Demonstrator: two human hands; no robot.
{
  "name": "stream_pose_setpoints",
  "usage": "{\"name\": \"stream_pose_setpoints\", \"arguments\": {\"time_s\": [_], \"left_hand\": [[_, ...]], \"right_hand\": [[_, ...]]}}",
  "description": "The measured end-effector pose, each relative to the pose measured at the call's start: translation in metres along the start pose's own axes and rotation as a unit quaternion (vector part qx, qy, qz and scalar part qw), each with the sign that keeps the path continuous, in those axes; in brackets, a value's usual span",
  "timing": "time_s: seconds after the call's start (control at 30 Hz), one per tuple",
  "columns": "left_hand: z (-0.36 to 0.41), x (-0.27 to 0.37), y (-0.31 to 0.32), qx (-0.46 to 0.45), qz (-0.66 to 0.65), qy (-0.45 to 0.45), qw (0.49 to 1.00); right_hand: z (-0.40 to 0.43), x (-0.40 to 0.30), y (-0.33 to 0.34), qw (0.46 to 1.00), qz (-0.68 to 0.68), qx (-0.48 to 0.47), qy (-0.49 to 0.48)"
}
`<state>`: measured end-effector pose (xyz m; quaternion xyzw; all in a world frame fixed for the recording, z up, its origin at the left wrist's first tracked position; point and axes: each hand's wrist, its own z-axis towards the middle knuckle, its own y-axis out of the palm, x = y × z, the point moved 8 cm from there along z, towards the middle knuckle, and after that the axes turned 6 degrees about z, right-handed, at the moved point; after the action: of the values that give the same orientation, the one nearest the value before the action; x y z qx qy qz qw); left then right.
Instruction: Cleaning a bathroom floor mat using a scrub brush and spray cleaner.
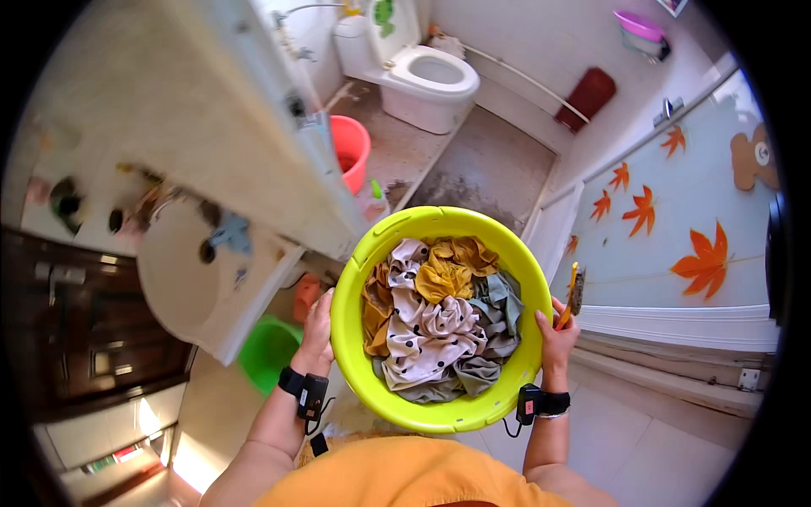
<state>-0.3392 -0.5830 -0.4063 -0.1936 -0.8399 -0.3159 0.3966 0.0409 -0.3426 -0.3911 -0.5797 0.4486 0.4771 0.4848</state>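
Between my two hands I carry a yellow-green plastic basin in front of my body. Crumpled cloths fill its bottom: a pale piece with dark dots, mustard-yellow fabric and grey-green fabric. My left hand grips the basin's left rim, its fingers partly hidden beneath it. On the right rim, my right hand has its thumb on top. That same hand also holds a scrubbing brush with an orange handle, bristles turned outward to the right.
Ahead stand a white toilet and a red bucket beyond a partition wall. A washbasin juts out at left, with a green bucket below. A frosted door with leaf stickers stands open at right, beside a raised threshold.
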Motion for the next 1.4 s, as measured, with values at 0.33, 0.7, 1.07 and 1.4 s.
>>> {"name": "stream_pose_setpoints", "arguments": {"time_s": [0.33, 0.7, 1.07, 1.4], "left_hand": [[0.008, 0.003, -0.002, 0.006, -0.013, 0.014, 1.000], [-0.003, 0.184, -0.243, 0.063, 0.093, 0.060, 0.992], [0.077, 0.385, -0.483, 0.100, 0.188, 0.124, 0.969], [0.139, 0.429, -0.599, -0.055, 0.315, 0.256, 0.912]], "right_hand": [[-0.008, -0.003, 0.004, 0.996, 0.084, -0.014, -0.010], [-0.119, -0.076, 0.257, 0.996, 0.047, -0.069, -0.043], [-0.125, -0.140, 0.607, 0.990, -0.004, -0.117, -0.078], [-0.174, -0.165, 0.695, 0.976, 0.018, -0.217, -0.028]]}}
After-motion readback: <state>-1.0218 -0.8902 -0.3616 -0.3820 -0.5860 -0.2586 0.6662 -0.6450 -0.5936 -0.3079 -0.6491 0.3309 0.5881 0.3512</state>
